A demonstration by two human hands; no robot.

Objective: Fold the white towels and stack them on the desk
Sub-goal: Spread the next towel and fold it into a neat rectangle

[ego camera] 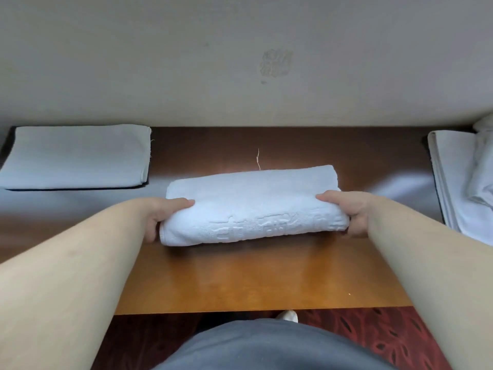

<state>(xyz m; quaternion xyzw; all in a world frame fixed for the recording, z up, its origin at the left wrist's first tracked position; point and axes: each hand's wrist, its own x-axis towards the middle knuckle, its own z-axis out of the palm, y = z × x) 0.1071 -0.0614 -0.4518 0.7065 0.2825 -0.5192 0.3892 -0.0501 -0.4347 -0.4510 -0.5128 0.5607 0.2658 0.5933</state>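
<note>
Hands, left [162, 213] and right [346, 210], grip one folded towel [253, 206]; one folded cloth [76, 156] lies apart.

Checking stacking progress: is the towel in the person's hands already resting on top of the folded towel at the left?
No: the held towel lies mid-desk, apart from the left folded towel.

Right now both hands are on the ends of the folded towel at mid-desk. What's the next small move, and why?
Probably lift the folded towel and carry it left onto the flat folded towel at the desk's far left. The left hand and right hand already grip its two ends, it looks fully folded, and that flat towel looks like the stack's start.
</note>
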